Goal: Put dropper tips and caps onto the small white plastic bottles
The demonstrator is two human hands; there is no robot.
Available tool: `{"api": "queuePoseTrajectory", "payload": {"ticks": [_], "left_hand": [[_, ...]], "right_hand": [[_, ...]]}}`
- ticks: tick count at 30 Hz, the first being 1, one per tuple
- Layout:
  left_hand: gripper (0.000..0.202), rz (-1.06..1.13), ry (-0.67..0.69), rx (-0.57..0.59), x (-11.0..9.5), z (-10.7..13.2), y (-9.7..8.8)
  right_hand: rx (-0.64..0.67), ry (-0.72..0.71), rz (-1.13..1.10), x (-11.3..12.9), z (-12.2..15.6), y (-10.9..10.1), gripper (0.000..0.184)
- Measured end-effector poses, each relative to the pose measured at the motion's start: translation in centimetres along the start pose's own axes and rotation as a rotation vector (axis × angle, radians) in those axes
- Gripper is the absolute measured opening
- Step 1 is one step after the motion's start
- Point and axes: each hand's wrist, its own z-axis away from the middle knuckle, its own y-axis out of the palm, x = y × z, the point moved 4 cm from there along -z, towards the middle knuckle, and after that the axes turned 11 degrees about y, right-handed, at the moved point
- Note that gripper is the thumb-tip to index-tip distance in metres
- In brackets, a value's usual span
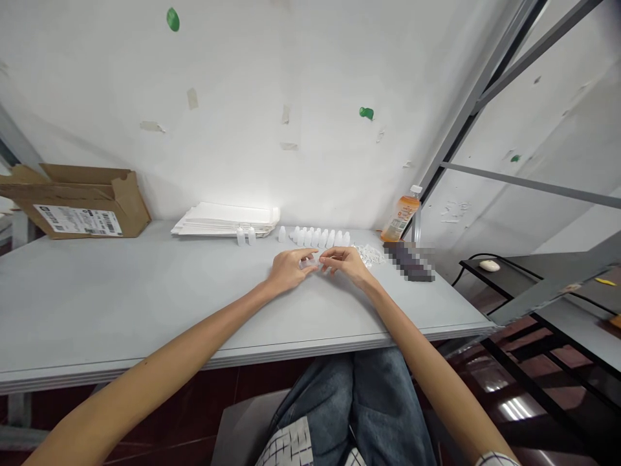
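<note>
a small clear piece (307, 263) is pinched narrowly between left hand (289, 270) and right hand (345, 264). white plastic bottles (320, 238) are ranked just beyond.

Head view, forward and down over the table (145, 310)

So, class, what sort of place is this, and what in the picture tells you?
Probably a small packing station: rows of small white bottles on a grey table, beside a stack of white paper and an opened cardboard box with a shipping label.
</note>
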Motion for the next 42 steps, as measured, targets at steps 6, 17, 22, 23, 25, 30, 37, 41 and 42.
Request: {"api": "queuePoseTrajectory", "payload": {"ticks": [6, 17, 22, 23, 25, 30, 37, 41, 42], "left_hand": [[0.031, 0.021, 0.003, -0.02, -0.1, -0.1, 0.0], [0.034, 0.151, 0.047, 0.002, -0.3, -0.3, 0.4], [0.037, 0.314, -0.019, 0.076, -0.6, -0.2, 0.5], [0.037, 0.36, -0.034, 0.086, -0.7, -0.2, 0.5], [0.038, 0.412, -0.055, 0.106, -0.7, -0.2, 0.6], [0.039, 0.354, -0.049, 0.142, -0.2, -0.2, 1.1], [0.035, 0.468, -0.142, 0.161, 0.0, 0.1, 1.7], [0.033, 0.528, -0.201, 0.169, 0.2, 0.1, 1.9], [0.033, 0.54, -0.211, 0.171, 0.3, 0.1, 2.0]], "right_hand": [[0.013, 0.004, -0.039, 0.2, 0.3, -0.2, 0.031], [0.004, 0.018, -0.015, 0.7, 0.6, -0.2, 0.036], [0.028, 0.011, 0.034, 0.8, 0.7, -0.4, 0.034], [0.028, 0.011, 0.045, 0.8, 0.7, -0.4, 0.034], [0.034, 0.014, 0.065, 0.7, 0.7, -0.3, 0.033], [0.082, -0.002, 0.091, 0.6, 0.8, 0.2, 0.036], [0.112, 0.001, 0.045, 0.1, 0.5, 0.4, 0.036], [0.145, 0.013, 0.013, 0.1, 0.5, 0.7, 0.036], [0.151, 0.017, 0.004, 0.1, 0.6, 0.7, 0.036]]}}
